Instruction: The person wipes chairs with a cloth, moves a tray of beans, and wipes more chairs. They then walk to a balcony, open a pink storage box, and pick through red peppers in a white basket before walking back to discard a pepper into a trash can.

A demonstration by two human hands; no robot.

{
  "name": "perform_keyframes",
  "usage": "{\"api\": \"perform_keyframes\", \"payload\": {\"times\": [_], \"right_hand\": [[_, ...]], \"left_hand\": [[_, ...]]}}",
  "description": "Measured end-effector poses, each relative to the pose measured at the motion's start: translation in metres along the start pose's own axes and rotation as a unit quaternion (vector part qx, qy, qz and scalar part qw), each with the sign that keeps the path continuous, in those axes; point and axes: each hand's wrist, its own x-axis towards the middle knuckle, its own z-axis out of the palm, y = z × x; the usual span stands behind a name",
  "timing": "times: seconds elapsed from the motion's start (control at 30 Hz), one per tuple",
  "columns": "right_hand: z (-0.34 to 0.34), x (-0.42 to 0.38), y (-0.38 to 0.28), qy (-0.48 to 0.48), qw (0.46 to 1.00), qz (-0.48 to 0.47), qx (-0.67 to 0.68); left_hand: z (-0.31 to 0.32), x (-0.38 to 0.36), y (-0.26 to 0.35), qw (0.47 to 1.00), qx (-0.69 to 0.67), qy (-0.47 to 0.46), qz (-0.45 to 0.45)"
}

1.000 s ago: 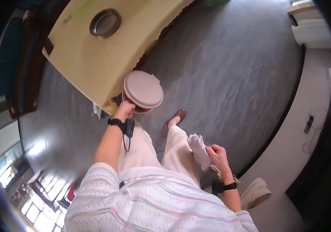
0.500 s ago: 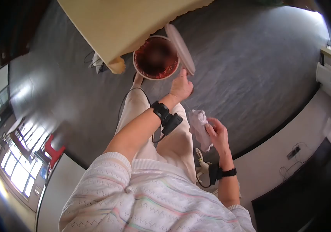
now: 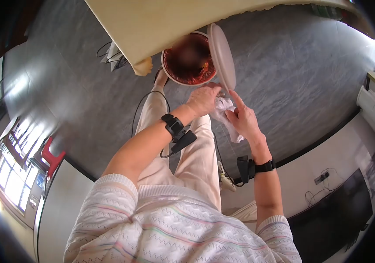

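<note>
A round bin (image 3: 164, 70) with a dark red plastic liner (image 3: 202, 78) stands partly under the cloth-covered table. Its pale lid (image 3: 222, 57) is tipped up on the right side of the opening. My left hand (image 3: 202, 101) is curled at the bin's near rim, beside the lower edge of the lid; its fingertips are partly hidden, so what they grip cannot be made out. Crumpled white, thin material (image 3: 226, 117), either cloth or plastic, is held in my right hand (image 3: 244, 120). The right index finger stretches up to the lid's lower edge.
A table with a cream cover (image 3: 152, 26) overhangs the bin. A yellowish cloth-like piece (image 3: 143, 67) hangs at its corner. Cables (image 3: 137, 109) trail by my legs. A red chair (image 3: 52, 155) stands far left, and a dark screen (image 3: 332, 215) lies along the right wall.
My right hand has moved up to the lid with the crumpled white material, coming close to my left hand. The left hand stays near the lid's lower edge. The view has shifted slightly.
</note>
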Motion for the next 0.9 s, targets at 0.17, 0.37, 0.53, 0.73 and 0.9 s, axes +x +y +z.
{"api": "perform_keyframes", "payload": {"times": [0.17,0.37,0.53,0.73,0.9], "right_hand": [[-0.007,0.001,-0.005,-0.017,0.999,0.037,-0.001],[0.014,-0.004,0.012,-0.025,0.998,-0.045,-0.032],[0.006,-0.029,0.028,-0.008,1.000,-0.020,-0.009],[-0.033,-0.081,0.079,0.024,0.999,0.020,0.015],[-0.070,-0.128,0.134,0.055,0.998,0.036,0.006]], "left_hand": [[-0.008,0.001,-0.026,0.995,0.046,-0.008,-0.085],[0.000,0.013,-0.032,0.995,0.050,-0.014,-0.083],[-0.008,0.001,-0.037,0.993,0.061,0.007,-0.101],[-0.066,-0.029,-0.012,0.968,0.155,-0.038,-0.195],[-0.086,-0.038,0.040,0.955,0.182,0.088,-0.217]]}}
